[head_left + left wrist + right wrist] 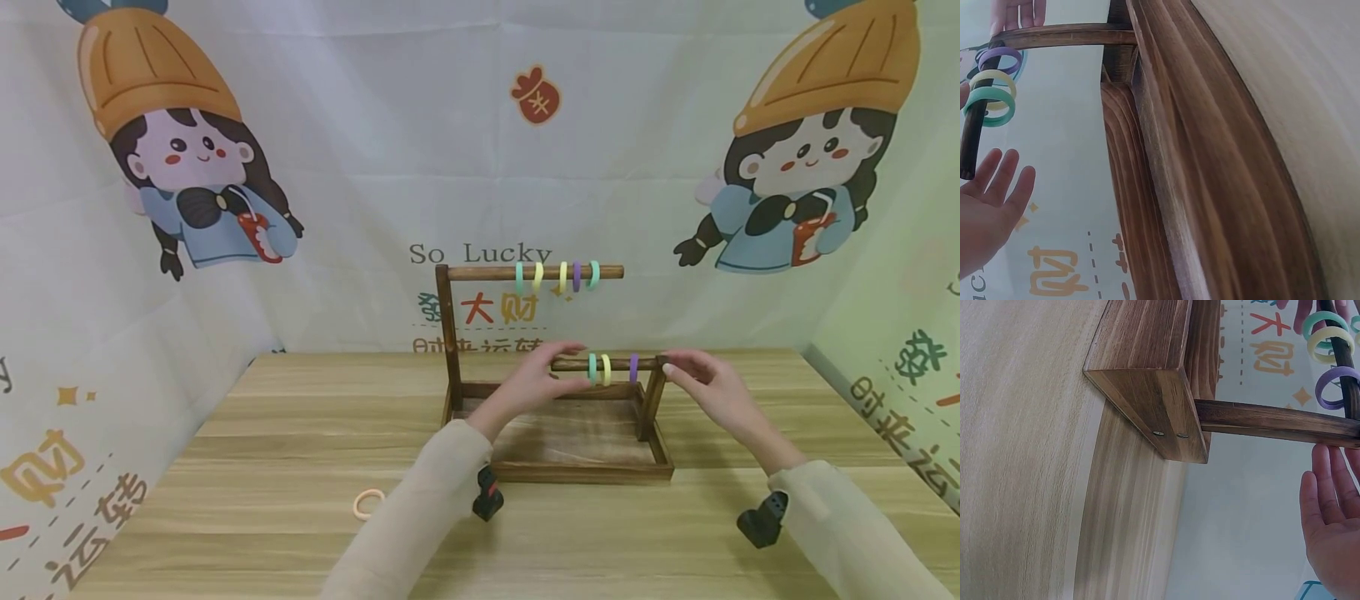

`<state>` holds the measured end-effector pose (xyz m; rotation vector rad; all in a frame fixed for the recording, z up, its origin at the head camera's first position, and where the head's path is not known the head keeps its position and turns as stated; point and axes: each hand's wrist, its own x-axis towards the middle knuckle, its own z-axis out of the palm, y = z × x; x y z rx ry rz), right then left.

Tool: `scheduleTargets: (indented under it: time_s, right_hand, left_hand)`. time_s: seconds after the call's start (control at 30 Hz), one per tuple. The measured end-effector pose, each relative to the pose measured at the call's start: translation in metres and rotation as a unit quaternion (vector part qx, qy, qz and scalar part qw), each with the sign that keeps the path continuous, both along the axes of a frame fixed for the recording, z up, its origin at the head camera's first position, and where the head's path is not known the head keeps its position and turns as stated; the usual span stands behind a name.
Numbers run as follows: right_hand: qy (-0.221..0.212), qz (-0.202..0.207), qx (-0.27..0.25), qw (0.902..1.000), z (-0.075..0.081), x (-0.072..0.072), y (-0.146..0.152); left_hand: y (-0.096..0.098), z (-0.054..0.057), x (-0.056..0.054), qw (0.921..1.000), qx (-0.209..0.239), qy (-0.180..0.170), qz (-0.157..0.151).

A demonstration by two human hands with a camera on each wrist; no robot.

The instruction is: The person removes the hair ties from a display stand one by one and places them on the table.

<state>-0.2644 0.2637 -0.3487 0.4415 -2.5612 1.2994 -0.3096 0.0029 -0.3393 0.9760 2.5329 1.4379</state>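
Note:
A dark wooden rack (pixel 573 473) with a tray base and two bars stands on the table. Its lower bar (pixel 621 365) carries a green ring (pixel 592 368), a yellow ring (pixel 607 370) and a purple ring (pixel 633 368). My left hand (pixel 528 387) is at that bar's free end, thumb and fingers spread apart near the green ring. In the left wrist view its fingers look extended and grip nothing. My right hand (pixel 712 392) touches the top of the short post (pixel 652 407) with fingers nearly straight, as the right wrist view shows.
The upper bar (pixel 480 272) holds several green, yellow and purple rings, joined to a tall post (pixel 448 333) at the left. A peach ring (pixel 367 504) lies on the wooden table (pixel 262 450) beside the left sleeve. Printed cloth (pixel 360 167) hangs behind.

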Motion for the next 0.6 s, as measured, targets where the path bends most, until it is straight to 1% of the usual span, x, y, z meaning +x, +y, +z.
scheduleTargets:
  time_s: [0.23, 0.47, 0.6]
  right_hand:
    - [-0.003, 0.002, -0.004, 1.0000, -0.0004, -0.0003, -0.0003]
    - [-0.003, 0.002, -0.004, 1.0000, -0.0002, 0.0005, -0.0012]
    - [-0.001, 0.003, -0.004, 1.0000, 0.0000, 0.0006, -0.0014]
  left_hand:
    - [0.0056, 0.0022, -0.0012, 0.9990, -0.035, 0.026, 0.006]
    - [0.0094, 0.0009, -0.0020, 0.9977, -0.055, 0.039, 0.006]
    - [0.0107, -0.0007, -0.0030, 0.9967, -0.065, 0.047, 0.012]
